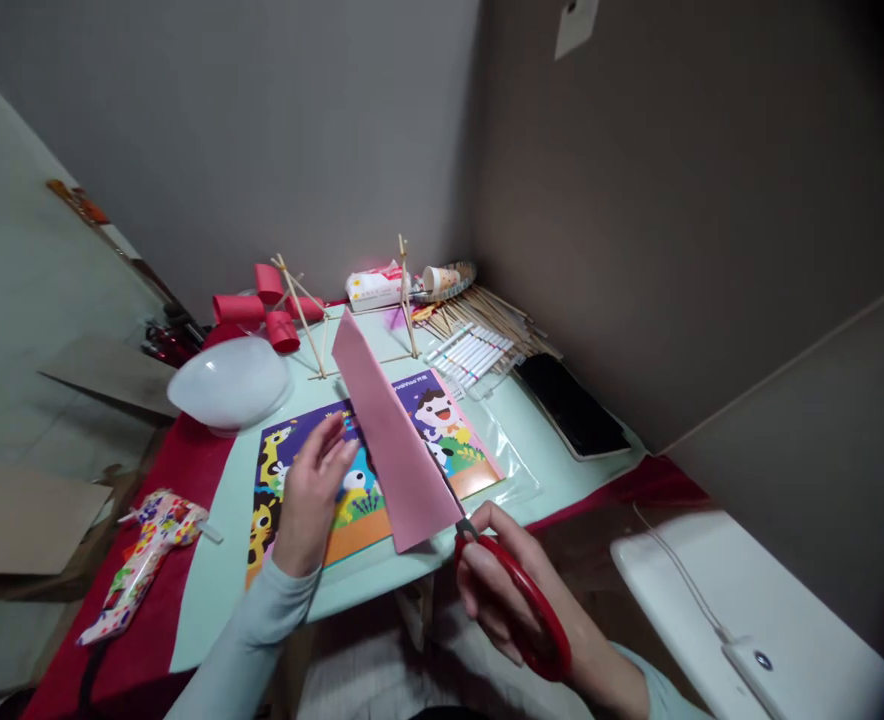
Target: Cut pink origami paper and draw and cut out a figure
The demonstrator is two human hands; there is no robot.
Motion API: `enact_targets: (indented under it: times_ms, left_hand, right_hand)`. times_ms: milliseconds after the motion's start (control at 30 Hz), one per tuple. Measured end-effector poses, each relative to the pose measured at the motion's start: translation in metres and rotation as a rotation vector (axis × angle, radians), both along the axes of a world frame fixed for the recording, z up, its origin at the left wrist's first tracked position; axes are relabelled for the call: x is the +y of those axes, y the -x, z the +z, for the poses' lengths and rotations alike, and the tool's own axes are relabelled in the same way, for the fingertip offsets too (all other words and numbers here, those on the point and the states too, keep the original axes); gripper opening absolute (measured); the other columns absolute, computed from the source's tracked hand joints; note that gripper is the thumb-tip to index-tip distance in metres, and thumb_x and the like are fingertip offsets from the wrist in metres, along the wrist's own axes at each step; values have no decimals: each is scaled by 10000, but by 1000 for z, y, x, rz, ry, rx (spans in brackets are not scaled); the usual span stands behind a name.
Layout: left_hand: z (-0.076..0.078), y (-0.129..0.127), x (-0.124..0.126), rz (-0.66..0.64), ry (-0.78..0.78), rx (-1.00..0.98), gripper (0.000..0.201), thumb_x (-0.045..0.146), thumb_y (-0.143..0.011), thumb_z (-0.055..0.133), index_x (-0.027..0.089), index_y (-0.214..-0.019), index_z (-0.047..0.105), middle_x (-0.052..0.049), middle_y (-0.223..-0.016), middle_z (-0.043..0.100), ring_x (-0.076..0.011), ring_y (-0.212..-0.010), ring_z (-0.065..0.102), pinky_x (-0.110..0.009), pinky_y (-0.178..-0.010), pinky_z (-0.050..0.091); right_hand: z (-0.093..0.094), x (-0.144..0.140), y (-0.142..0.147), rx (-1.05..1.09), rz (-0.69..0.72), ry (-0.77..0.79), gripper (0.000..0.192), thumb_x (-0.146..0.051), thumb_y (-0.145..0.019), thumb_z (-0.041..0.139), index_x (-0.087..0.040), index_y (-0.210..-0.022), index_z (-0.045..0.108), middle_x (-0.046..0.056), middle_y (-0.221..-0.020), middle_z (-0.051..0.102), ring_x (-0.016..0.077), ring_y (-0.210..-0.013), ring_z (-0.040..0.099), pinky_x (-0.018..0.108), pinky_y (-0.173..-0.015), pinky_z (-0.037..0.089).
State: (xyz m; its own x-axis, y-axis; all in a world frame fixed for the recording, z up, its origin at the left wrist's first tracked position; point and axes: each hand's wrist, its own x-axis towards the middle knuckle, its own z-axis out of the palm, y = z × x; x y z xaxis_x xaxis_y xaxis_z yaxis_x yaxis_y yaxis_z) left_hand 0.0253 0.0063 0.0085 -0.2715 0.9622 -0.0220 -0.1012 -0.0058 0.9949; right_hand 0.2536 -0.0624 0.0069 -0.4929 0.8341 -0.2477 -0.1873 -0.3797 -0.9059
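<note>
1. Nearest to the camera I see my right hand (pixel 498 590), with its fingers closed through the red handles of the scissors (pixel 521 595).
2. At the bottom edge of the pink paper (pixel 393 440), the scissor blades meet the sheet; I cannot tell how far they are open.
3. Pink and smooth, the paper stands up tilted over the colourful picture book (pixel 299 480), in the middle of the pale green table (pixel 217 570).
4. Behind it, a clear plastic case (pixel 472 355) holds a row of white markers.
5. Left hand (pixel 311 495) rests flat on the book with its fingers spread, the fingertips just beside the paper; it grips nothing.
</note>
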Motion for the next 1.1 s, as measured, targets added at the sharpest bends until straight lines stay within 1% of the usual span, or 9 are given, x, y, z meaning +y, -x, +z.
enact_targets:
  times_ms: [67,167,267,400,467,567,633,833,1100]
  left_hand:
    - [6,6,14,16,38,-197,436,314,-832,729,171,-1224,603,-133,-1361,611,-266,-1321,541,-430,-1188,349]
    - [15,7,35,-115,81,-417,261,268,-836,694,97,-1030,660,-198,-1136,704,-311,-1122,672,-494,-1064,493]
    - [22,2,55,-197,66,-538,227,231,-808,736,84,-973,687,-175,-981,743,-300,-961,720,-494,-979,553]
    - [34,8,73,-162,-61,-606,324,198,-696,853,140,-979,706,-81,-944,768,-222,-857,725,-384,-906,590]
    - [42,16,78,-125,-149,-614,438,222,-637,903,178,-1028,711,-44,-988,772,-200,-881,721,-330,-880,592]
    - [54,29,83,-75,-253,-598,555,262,-587,939,211,-1091,712,-25,-993,778,-204,-936,721,-309,-894,582]
    - [58,36,86,-48,-294,-572,566,262,-596,938,200,-1111,713,-40,-972,783,-223,-954,724,-330,-917,576]
    - [52,53,92,66,-353,-488,423,245,-635,921,168,-1010,742,-33,-940,785,-163,-853,722,-249,-829,578]
    - [37,57,93,105,-280,-428,379,244,-626,925,142,-950,756,-48,-940,779,-151,-841,699,-223,-759,580]
  right_hand:
    - [9,15,-4,-85,33,-91,470,-673,-896,563,-249,-929,362,-87,-634,565,17,-342,319,135,-315,251]
    - [22,38,-5,-145,61,-241,461,-642,-902,585,-229,-899,379,-84,-604,541,15,-393,340,136,-375,258]
    - [33,59,-1,-153,82,-347,464,-637,-896,601,-216,-899,404,-72,-612,538,21,-440,355,143,-408,260]
    - [40,85,9,-77,95,-327,411,-604,-932,568,-231,-914,397,-72,-639,544,17,-399,328,147,-373,212]
    - [41,99,18,-30,80,-329,412,-593,-917,597,-238,-899,389,-63,-636,559,31,-416,381,144,-379,232]
    - [40,119,35,82,85,-333,431,-590,-886,637,-250,-887,371,-63,-619,556,53,-443,417,150,-398,266]
    - [38,134,48,139,109,-345,416,-595,-893,617,-258,-905,372,-72,-611,542,52,-406,374,158,-377,261]
    - [25,166,74,232,262,-414,314,-516,-947,586,-257,-998,416,-62,-689,545,50,-434,364,178,-407,290]
    - [6,170,69,316,342,-384,299,-550,-980,505,-266,-999,414,-56,-715,484,73,-496,341,217,-473,301]
